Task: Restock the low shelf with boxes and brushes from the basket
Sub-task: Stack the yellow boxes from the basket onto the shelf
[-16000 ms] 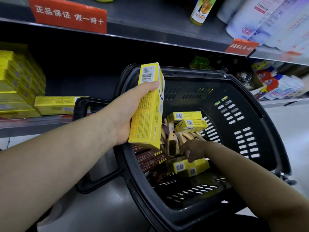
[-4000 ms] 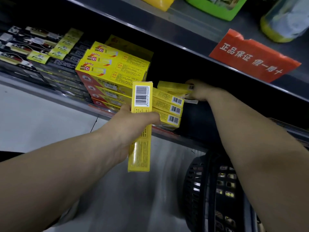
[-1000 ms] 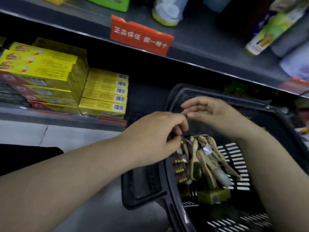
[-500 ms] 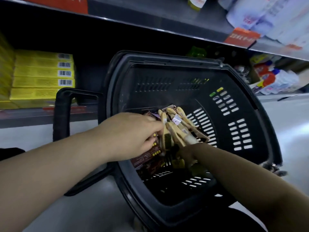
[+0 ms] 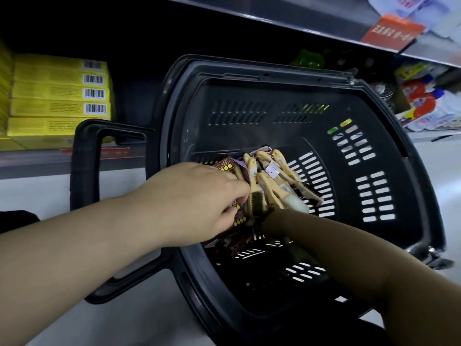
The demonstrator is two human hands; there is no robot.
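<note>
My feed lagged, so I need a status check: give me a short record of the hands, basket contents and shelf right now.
left hand: in the basket, fingers and thumb pinching the brown boxes
right hand: deeper in the basket, under the brushes; grip hidden
basket contents: wooden-handled brushes, brown boxes
low shelf: yellow boxes stacked at left

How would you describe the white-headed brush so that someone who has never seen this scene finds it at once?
Find the big black basket in front of the low shelf. At its bottom lies a bundle of wooden-handled brushes. The white-headed brush sits at the bundle's lower right, just above the right arm: only its head is white, its neighbours' bristles dark.
</note>
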